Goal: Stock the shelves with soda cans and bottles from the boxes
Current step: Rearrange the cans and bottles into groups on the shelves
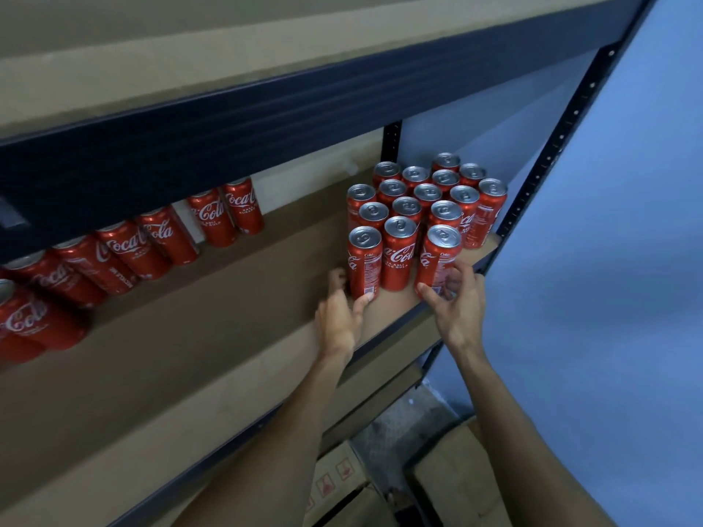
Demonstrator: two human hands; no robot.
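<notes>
My left hand (338, 317) grips front-left can (364, 260); right hand (458, 302) grips front-right can (437, 256). Both upright on shelf (228, 310).

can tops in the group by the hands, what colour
Silver can tops, on red cans with white lettering; the head view shows it.

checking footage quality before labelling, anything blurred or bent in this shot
Head view: far-left cans are smeared, the upright can block is sharp; the head view's wide lens slants the shelf beam and makes the left row lean; dim bluish light.
</notes>
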